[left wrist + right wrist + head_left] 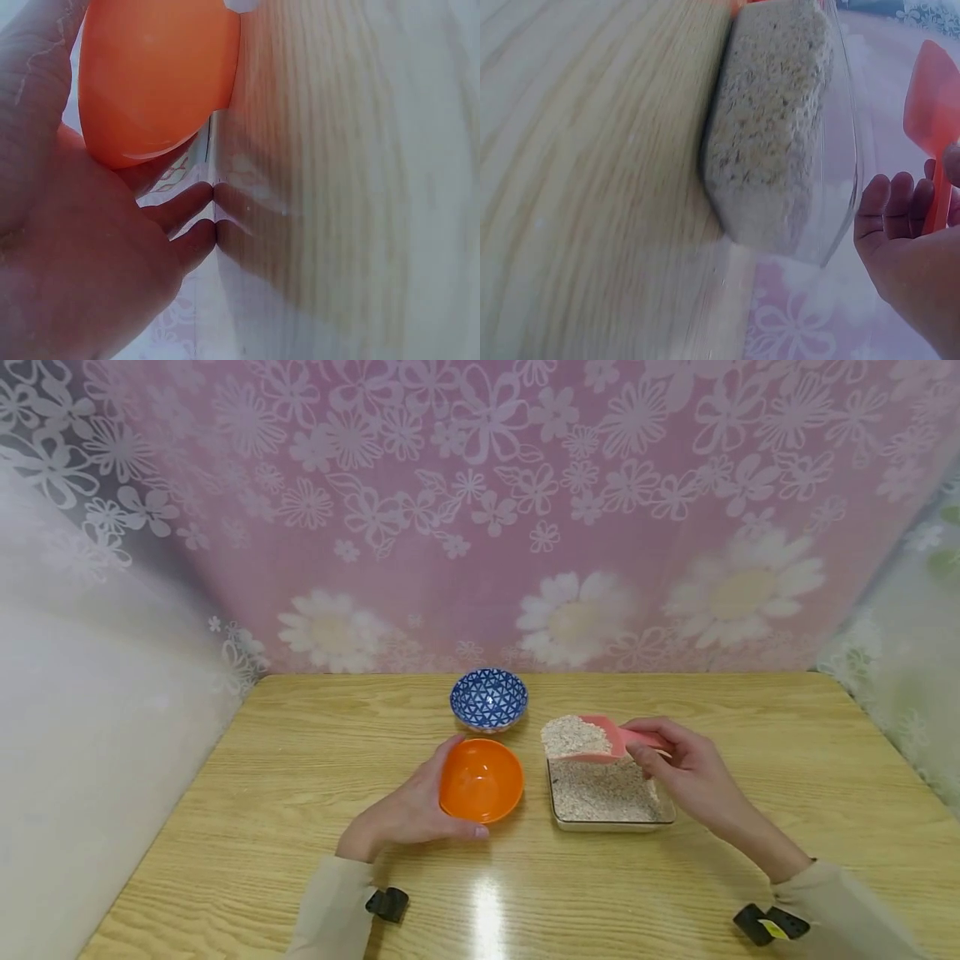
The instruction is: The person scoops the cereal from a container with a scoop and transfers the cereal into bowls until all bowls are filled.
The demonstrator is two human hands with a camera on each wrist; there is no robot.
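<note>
My right hand (693,772) grips the handle of a pink scoop (613,737). Pale oat flakes (573,737) heap up in the scoop, which is raised over the back edge of a clear rectangular container (611,825) of the same flakes. In the right wrist view the underside of the scoop (934,101) shows beyond the container's wall (840,142). To the left, my left hand (412,806) holds an orange bowl (482,781) by its side, thumb at the near side and fingers at the far side. Its lower fingertips (199,240) touch the table in the left wrist view.
A blue-and-white patterned bowl (489,699) stands just behind the orange bowl. Everything rests on a wood-grain table (300,752), with a pink flowered curtain (450,568) along its back edge.
</note>
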